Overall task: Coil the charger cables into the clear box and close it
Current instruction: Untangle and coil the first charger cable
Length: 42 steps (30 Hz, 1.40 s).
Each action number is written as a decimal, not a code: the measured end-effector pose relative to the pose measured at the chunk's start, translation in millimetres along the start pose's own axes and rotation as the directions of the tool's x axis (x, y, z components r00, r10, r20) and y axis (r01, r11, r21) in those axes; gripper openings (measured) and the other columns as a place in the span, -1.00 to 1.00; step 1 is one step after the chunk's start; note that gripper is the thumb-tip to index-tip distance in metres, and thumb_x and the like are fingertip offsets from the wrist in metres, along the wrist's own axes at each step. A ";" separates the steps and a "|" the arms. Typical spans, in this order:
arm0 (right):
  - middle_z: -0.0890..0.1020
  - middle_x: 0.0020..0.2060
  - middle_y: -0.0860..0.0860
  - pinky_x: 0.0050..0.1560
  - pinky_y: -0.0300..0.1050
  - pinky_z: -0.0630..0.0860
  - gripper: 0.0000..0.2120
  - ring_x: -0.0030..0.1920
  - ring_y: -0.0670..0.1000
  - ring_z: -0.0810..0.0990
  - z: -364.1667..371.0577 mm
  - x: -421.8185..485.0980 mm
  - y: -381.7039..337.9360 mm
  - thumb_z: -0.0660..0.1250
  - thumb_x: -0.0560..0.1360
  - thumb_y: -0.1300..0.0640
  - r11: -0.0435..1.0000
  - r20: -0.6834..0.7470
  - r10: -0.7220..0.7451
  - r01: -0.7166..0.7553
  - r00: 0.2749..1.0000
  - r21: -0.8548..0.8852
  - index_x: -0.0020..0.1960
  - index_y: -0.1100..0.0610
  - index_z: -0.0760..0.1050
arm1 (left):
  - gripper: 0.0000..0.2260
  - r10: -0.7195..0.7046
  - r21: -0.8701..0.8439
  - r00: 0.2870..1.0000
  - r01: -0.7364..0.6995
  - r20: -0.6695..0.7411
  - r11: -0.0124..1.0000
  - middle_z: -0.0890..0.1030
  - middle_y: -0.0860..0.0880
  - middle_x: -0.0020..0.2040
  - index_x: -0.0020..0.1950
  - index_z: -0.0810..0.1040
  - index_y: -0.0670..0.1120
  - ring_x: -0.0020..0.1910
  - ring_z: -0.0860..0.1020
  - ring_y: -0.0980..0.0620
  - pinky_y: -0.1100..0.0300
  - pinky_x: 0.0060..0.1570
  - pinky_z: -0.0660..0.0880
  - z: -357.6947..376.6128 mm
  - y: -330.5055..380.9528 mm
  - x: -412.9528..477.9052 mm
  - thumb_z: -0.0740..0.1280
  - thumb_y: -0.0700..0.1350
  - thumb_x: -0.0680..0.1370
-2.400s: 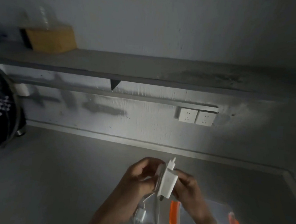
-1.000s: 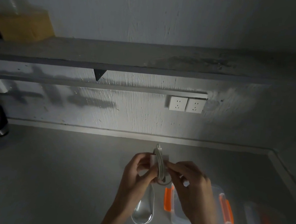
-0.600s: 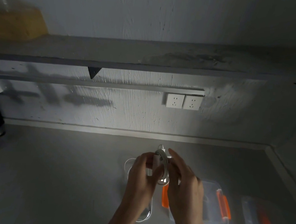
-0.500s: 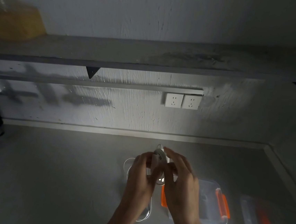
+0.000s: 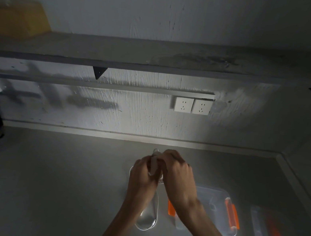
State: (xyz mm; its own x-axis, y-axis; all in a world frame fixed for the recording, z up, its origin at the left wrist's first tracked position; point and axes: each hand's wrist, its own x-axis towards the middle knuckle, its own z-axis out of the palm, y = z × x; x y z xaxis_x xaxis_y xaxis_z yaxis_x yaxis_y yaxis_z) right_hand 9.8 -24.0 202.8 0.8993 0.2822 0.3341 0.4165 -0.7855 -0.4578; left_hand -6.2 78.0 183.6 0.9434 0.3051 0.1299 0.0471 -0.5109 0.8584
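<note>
Gripping the white charger brick (image 5: 153, 166) between them, the left hand (image 5: 143, 175) and right hand (image 5: 178, 175) were both curled tight around it above the grey bench (image 5: 49, 183), its white cable (image 5: 146, 229) hanging in a slack loop below. Winding would go best with steady tension and even turns, so the bundle fits the open clear box (image 5: 211, 197) just right of the hands, with the lid (image 5: 260, 228) lying further right. Behind, 2 wall sockets (image 5: 192, 105) sat under a shelf (image 5: 119, 51) in a dim room.
</note>
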 end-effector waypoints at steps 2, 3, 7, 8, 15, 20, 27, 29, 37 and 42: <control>0.53 0.02 0.07 -0.13 0.00 0.58 -0.84 -0.15 0.15 0.64 4.3 9.6 3.8 0.17 0.62 0.17 0.999 0.082 -0.020 0.024 0.996 -0.046 0.00 0.15 0.52 | -0.84 0.000 0.073 1.000 0.000 0.006 0.997 0.65 -0.01 -0.26 -0.24 0.50 -0.03 -0.17 0.61 -0.02 0.14 -0.23 0.44 0.6 -5.9 3.3 0.31 -0.06 0.54; 0.52 0.03 0.10 -0.07 -0.06 0.56 -0.89 -0.08 0.15 0.62 5.9 14.8 7.1 0.22 0.59 0.20 0.997 0.121 -0.050 0.055 0.991 -0.045 0.00 0.17 0.52 | -0.88 -0.001 0.113 1.000 0.000 0.013 0.994 0.63 -0.03 -0.22 -0.20 0.52 -0.02 -0.14 0.59 -0.05 0.17 -0.22 0.39 -0.1 -8.5 4.6 0.31 -0.05 0.53; 0.54 0.01 -0.04 0.05 -0.30 0.32 -0.86 0.06 -0.04 0.41 -3.7 38.4 26.3 0.35 0.46 0.03 0.986 0.382 -0.159 0.164 0.910 0.019 -0.02 0.06 0.56 | -0.83 -0.018 0.148 0.996 0.005 0.088 0.989 0.66 -0.11 -0.10 0.05 0.64 -0.06 -0.07 0.61 -0.05 0.13 -0.04 0.50 -5.0 -12.9 6.6 0.35 -0.08 0.50; 0.56 -0.04 -0.09 -0.01 -0.32 0.34 -0.88 0.01 -0.09 0.44 -9.0 44.6 29.4 0.37 0.44 -0.01 0.987 0.422 -0.162 0.145 0.892 0.071 -0.07 0.01 0.56 | -0.84 -0.013 0.114 0.993 0.000 0.118 0.993 0.68 -0.11 -0.12 0.04 0.65 -0.08 -0.10 0.63 -0.05 0.10 -0.02 0.53 -7.3 -12.9 6.9 0.35 -0.10 0.51; 0.70 -0.22 -0.16 -0.21 -0.38 0.56 -0.89 -0.22 -0.20 0.66 -32.2 48.4 44.3 0.50 0.38 0.01 0.877 0.303 -0.003 -0.143 0.953 0.458 -0.22 -0.03 0.58 | -0.76 0.062 -0.065 0.975 -0.049 0.214 0.997 0.65 0.00 0.03 0.18 0.59 -0.03 0.01 0.61 0.17 0.39 0.02 0.49 -20.2 -8.4 4.8 0.34 -0.13 0.52; 0.72 -0.27 -0.07 -0.17 -0.27 0.61 -0.90 -0.25 -0.14 0.69 -30.1 40.3 41.7 0.53 0.37 0.10 0.818 0.275 0.018 -0.172 0.961 0.549 -0.22 0.04 0.60 | -0.81 0.065 -0.049 0.971 -0.055 0.230 0.997 0.60 0.00 0.03 0.13 0.57 0.06 0.02 0.58 0.15 0.33 0.02 0.47 -19.4 -4.7 -1.2 0.28 -0.11 0.55; 0.60 -0.40 0.00 -0.33 -0.28 0.50 -0.88 -0.39 -0.09 0.53 -30.0 42.9 52.9 0.43 0.46 0.29 0.529 0.220 0.064 -0.220 0.973 0.820 -0.13 0.35 0.54 | -0.73 -0.019 -0.389 0.885 0.224 0.465 0.894 0.68 -0.23 -0.01 0.11 0.65 -0.02 -0.07 0.65 -0.09 -0.04 0.10 0.57 -27.3 13.3 7.0 0.27 -0.17 0.48; 0.60 -0.32 -0.01 -0.33 -0.29 0.47 -0.92 -0.37 -0.12 0.52 -23.1 41.9 53.2 0.38 0.50 0.32 0.583 0.197 0.064 -0.197 0.978 0.788 -0.06 0.34 0.54 | -0.71 -0.043 -0.441 0.865 0.297 0.499 0.847 0.67 -0.30 -0.02 0.10 0.66 -0.08 -0.13 0.63 -0.10 -0.07 0.04 0.58 -27.0 14.0 8.6 0.26 -0.20 0.45; 0.66 -0.02 -0.10 -0.27 -0.19 0.50 -0.87 -0.09 0.03 0.61 -34.6 40.8 65.2 0.28 0.57 0.14 0.635 0.104 0.167 -0.188 0.980 0.749 -0.01 0.10 0.60 | -0.74 -0.131 -0.504 0.769 0.526 0.625 0.685 0.63 -0.04 -0.29 0.09 0.64 -0.24 -0.31 0.58 0.09 0.13 -0.13 0.51 -30.8 7.4 12.5 0.22 -0.22 0.50; 0.64 0.15 -0.04 -0.06 -0.16 0.63 -0.66 0.09 -0.06 0.64 -34.4 9.4 68.4 0.31 0.51 -0.02 0.610 0.388 0.003 -0.309 0.922 0.730 0.25 0.05 0.54 | -0.85 -0.207 -0.547 0.680 0.704 0.703 0.454 0.46 -0.09 -0.37 -0.26 0.65 -0.19 -0.37 0.42 0.02 0.14 -0.29 0.53 -32.9 -1.8 16.4 0.29 -0.20 0.33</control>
State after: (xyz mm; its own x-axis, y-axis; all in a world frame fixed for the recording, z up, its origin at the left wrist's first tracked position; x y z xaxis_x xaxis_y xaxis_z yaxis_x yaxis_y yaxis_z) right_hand 42.2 -94.1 202.9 0.8818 0.4714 -0.0134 0.0730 -0.1645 -0.9837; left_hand -1.6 110.4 200.5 0.8626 -0.2518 -0.4387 0.5058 0.4222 0.7523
